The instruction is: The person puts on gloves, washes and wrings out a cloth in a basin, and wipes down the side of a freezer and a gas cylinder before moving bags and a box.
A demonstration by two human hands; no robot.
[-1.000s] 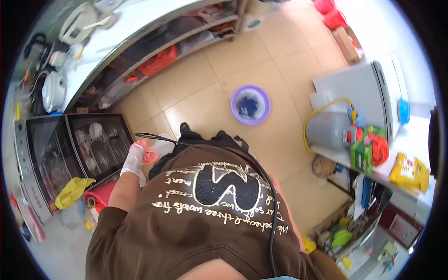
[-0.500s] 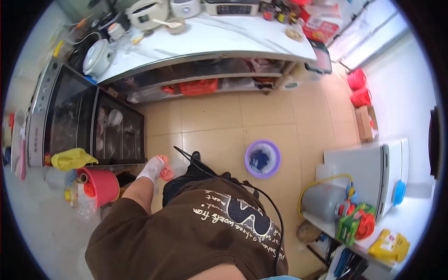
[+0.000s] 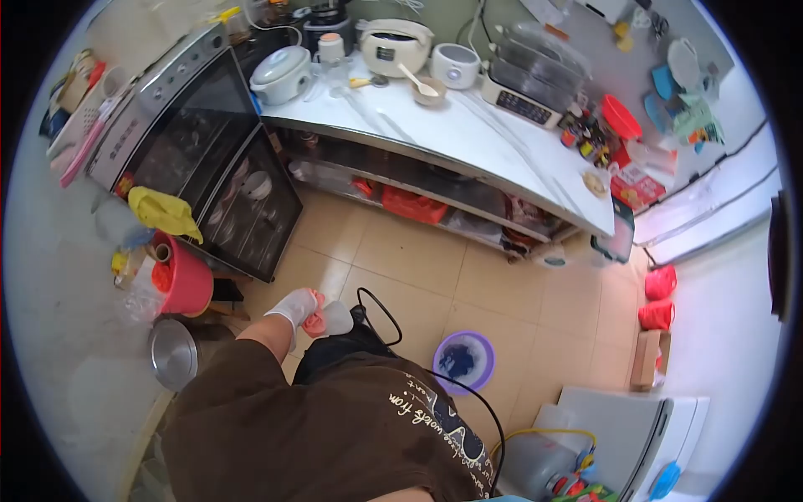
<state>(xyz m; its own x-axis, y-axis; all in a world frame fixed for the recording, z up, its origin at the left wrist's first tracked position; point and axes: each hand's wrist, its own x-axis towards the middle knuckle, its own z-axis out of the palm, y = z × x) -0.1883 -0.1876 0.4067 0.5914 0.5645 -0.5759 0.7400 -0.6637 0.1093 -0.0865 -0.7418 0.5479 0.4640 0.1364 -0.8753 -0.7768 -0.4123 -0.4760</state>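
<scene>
My left hand (image 3: 294,309), in a white glove, is held low by my left leg. Its fingers are closed on a crumpled salmon-pink thing (image 3: 314,323) that looks like a cloth. A pale, half-clear piece (image 3: 338,319) sticks out beside it; I cannot tell whether the hand grips that too. My right hand is out of view. On the floor to the front right stands a purple basin (image 3: 489,356) with something dark blue inside.
A marble-patterned counter (image 3: 502,125) carries a cream rice cooker (image 3: 393,48) and a steamer (image 3: 535,75). To the left are a dark-glass cabinet (image 3: 230,167) and a red bucket (image 3: 191,280). A black cable (image 3: 381,309) loops by my legs. A white fridge (image 3: 677,435) and gas cylinder (image 3: 535,464) stand right.
The view has turned toward the left and up, showing more of the counter's back. My left hand still holds the pink thing, and the pale piece beside it shows more clearly.
</scene>
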